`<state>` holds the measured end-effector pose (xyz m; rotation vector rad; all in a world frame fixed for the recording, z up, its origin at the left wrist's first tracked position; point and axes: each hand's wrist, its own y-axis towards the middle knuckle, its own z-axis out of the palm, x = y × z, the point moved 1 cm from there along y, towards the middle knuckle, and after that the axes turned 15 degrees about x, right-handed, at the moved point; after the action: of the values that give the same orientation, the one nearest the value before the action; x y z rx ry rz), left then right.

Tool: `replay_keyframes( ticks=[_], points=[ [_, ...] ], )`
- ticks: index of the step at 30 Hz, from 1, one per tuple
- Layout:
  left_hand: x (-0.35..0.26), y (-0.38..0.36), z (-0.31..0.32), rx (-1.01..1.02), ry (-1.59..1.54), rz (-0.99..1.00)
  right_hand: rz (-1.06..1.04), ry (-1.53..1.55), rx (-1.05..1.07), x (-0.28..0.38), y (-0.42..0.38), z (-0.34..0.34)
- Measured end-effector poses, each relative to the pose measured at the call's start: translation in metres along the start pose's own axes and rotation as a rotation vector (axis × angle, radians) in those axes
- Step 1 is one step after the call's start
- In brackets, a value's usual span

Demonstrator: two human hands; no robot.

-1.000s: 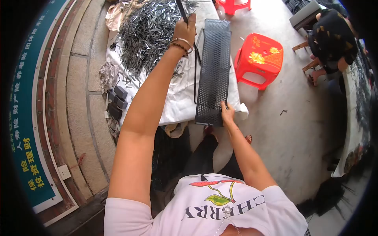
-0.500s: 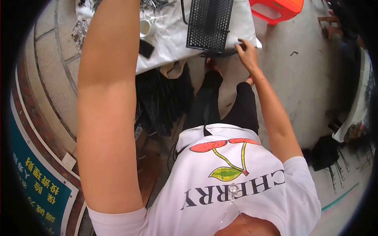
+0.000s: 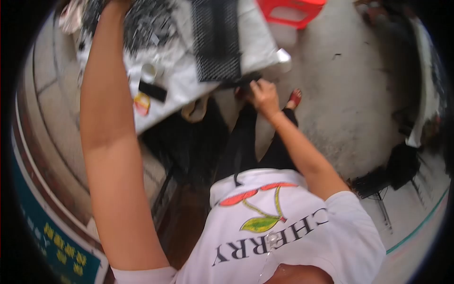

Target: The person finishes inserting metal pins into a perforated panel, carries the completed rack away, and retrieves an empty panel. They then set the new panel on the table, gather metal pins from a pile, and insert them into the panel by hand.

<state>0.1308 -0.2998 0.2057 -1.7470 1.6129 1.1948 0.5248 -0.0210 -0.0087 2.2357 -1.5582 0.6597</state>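
My left arm reaches far forward over the table, and my left hand (image 3: 118,4) is cut off at the top edge, its fingers hidden, beside a pile of small dark and silvery pieces (image 3: 149,28). Low at the table's front edge, my right hand (image 3: 265,98) has its fingers curled on the end of a black bar-like piece (image 3: 242,81); motion blurs the grip. Just above that piece, a black perforated metal rack (image 3: 216,42) rests on the table (image 3: 255,28), which has a white cover.
A white cup (image 3: 149,72), a black phone (image 3: 152,91) and a small red-and-yellow packet (image 3: 142,104) are left of the rack. A red plastic stool (image 3: 293,12) stands beyond the table's right corner. Black material (image 3: 189,137) hangs below the front edge.
My right hand has moved left from beside the table corner to the black piece, its fingers now curled. My left hand's end now shows at the top. The view has shifted to the right.
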Motion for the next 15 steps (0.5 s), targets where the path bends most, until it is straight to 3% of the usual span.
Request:
replay_keyframes(
  ticks=[5,6,7,8,9,11,15],
  points=[
    [0.052,0.024,-0.014,0.059,0.059,-0.119,-0.079,-0.218,-0.062,0.0,0.008,-0.012],
    [0.062,0.028,-0.014,0.068,0.054,-0.15,-0.061,-0.158,0.022,-0.001,0.004,-0.01],
    [0.067,0.03,-0.011,0.07,0.044,-0.171,-0.066,-0.163,-0.029,0.0,0.001,-0.017],
    [0.064,0.029,-0.011,0.081,0.015,-0.17,-0.044,-0.188,0.081,-0.002,-0.004,-0.015],
    [0.032,0.007,-0.004,0.091,0.049,-0.14,-0.102,-0.21,0.038,-0.004,-0.011,-0.007],
    [0.017,0.0,0.001,0.168,-0.275,-0.01,0.011,-0.156,0.301,-0.006,-0.044,0.04],
    [0.011,-0.003,0.001,0.146,-0.319,0.028,-0.043,-0.103,0.541,-0.009,-0.084,0.07]
  ],
)
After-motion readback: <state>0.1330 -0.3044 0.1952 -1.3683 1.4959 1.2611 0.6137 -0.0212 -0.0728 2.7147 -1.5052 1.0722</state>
